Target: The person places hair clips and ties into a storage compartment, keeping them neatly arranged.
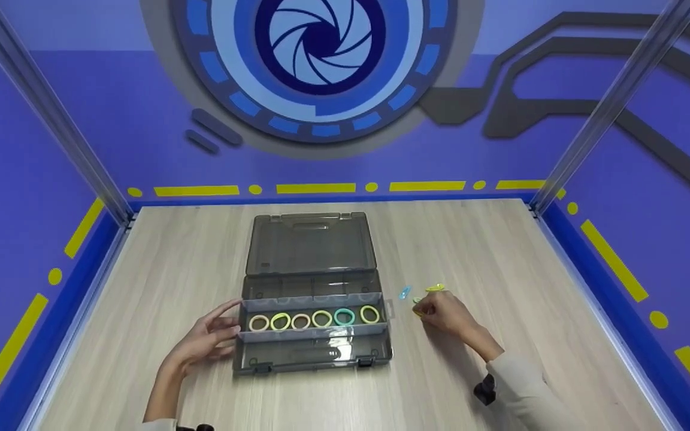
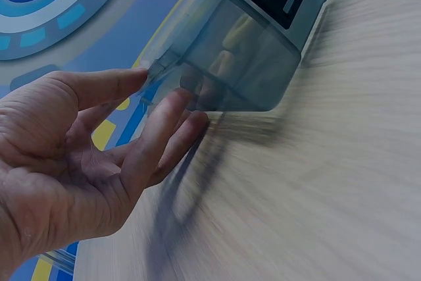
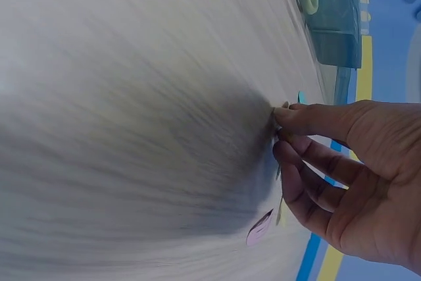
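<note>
In the head view my left hand point(image 1: 206, 340) rests at the left end of a smoky see-through plastic box point(image 1: 312, 365), its fingertips touching the side wall. The left wrist view shows relaxed, slightly bent fingers point(image 2: 161, 126) against that wall. Inside the box, a row of pale yellow, pink and teal hair ties point(image 1: 344, 316) lies in the middle compartment. Right of the box, my right hand point(image 1: 448, 314) pinches a small yellow hair clip point(image 1: 418, 312) at the tabletop, mostly hidden by the fingertips. Close by lie a blue hair clip point(image 1: 405, 293) and another yellow clip point(image 1: 435, 287).
The box's hinged lid point(image 1: 311, 244) lies folded back, away from me. In the right wrist view a pink clip point(image 3: 260, 227) lies below the hand. A pale wooden tabletop point(image 1: 189, 257) carries everything, with blue-purple panels point(image 1: 381, 161) around it.
</note>
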`<state>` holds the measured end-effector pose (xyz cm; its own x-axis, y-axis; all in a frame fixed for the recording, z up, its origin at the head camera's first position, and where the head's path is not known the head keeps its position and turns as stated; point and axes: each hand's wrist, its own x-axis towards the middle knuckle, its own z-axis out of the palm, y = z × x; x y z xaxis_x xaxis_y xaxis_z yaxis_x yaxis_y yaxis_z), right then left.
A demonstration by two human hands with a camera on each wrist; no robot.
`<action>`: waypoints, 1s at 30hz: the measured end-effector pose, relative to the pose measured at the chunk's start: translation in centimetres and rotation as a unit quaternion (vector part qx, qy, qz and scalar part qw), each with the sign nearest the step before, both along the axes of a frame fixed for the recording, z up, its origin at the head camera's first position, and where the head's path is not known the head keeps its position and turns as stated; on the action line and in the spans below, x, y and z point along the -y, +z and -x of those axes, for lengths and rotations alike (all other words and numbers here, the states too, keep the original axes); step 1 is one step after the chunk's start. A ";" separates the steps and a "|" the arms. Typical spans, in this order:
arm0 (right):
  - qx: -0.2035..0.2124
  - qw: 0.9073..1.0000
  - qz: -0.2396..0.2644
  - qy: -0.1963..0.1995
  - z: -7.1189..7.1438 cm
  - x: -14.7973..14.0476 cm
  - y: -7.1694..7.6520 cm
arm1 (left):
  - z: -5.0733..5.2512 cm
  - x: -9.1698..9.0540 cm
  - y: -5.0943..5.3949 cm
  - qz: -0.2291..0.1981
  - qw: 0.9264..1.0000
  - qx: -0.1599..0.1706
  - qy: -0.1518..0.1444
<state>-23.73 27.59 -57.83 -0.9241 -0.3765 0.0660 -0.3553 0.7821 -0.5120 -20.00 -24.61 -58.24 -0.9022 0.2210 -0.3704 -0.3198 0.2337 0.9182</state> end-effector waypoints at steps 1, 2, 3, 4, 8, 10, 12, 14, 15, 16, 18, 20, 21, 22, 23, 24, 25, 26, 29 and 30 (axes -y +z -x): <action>-0.002 1.000 -0.004 -0.001 0.0 0.1 0.0 | 0.0 0.0 0.0 0.000 1.000 -0.001 -0.001; -0.002 1.000 -0.005 -0.003 0.0 0.1 0.0 | 0.0 0.0 0.0 0.001 1.000 -0.002 -0.001; -0.002 1.000 -0.007 -0.005 0.1 0.1 0.0 | 0.0 0.0 0.0 0.000 1.000 -0.002 0.000; -0.003 1.000 -0.010 -0.006 0.1 0.2 -0.1 | 0.0 0.0 0.0 0.000 1.000 -0.002 0.001; 0.004 1.000 -0.005 -0.012 0.2 0.2 -0.2 | 0.0 0.1 0.0 -0.004 1.000 -0.001 0.001; 0.014 1.000 0.007 -0.013 0.2 0.2 -0.2 | 0.0 0.1 0.0 -0.006 1.000 -0.002 0.000; 0.027 0.999 0.024 -0.010 0.4 0.2 -0.1 | 0.0 0.1 0.0 -0.005 1.000 -0.003 -0.003; 0.041 0.998 0.043 -0.006 0.5 0.1 0.1 | -0.1 0.1 0.0 -0.004 1.000 -0.002 -0.002; 0.043 0.998 0.050 -0.002 0.6 0.1 0.2 | -0.1 0.1 0.0 -0.004 1.000 0.000 -0.001; 0.046 0.997 0.057 0.001 0.7 0.1 0.4 | 0.0 0.0 0.0 -0.003 1.000 0.002 0.001; 0.049 0.996 0.069 0.006 1.0 0.2 0.8 | 0.0 0.0 0.0 -0.001 1.000 0.005 0.004; 0.051 0.995 0.081 0.012 1.2 0.4 1.2 | 0.0 -0.1 0.1 0.001 1.000 0.008 0.006; 0.054 0.995 0.087 0.014 1.3 0.6 1.5 | 0.0 -0.1 0.1 0.001 1.000 0.009 0.007; 0.057 0.994 0.093 0.017 1.4 0.7 1.8 | 0.0 -0.1 0.1 0.001 1.000 0.011 0.008; 0.060 0.993 0.100 0.020 1.4 0.8 2.1 | 0.0 -0.1 0.1 0.001 1.000 0.012 0.009; 0.063 0.992 0.105 0.022 1.5 1.0 2.4 | -0.1 -0.1 0.1 0.000 1.000 0.013 0.009; 0.064 0.992 0.110 0.024 1.5 1.1 2.7 | -0.1 -0.1 0.1 0.001 1.000 0.013 0.011; 0.068 0.991 0.115 0.023 1.6 1.3 3.0 | -0.1 -0.1 0.1 0.001 1.000 0.013 0.012; 0.076 0.989 0.128 0.020 1.7 1.9 3.9 | -0.1 -0.1 0.0 0.002 1.000 0.010 0.009; 0.080 0.988 0.132 0.017 1.8 2.0 4.1 | 0.0 -0.1 0.0 0.002 1.000 0.009 0.007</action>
<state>-25.54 25.55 -53.74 -0.9181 -0.3958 0.0202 -0.2762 0.6024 -0.7489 -19.97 -24.54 -58.21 -0.8986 0.2061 -0.3874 -0.3397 0.2325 0.9114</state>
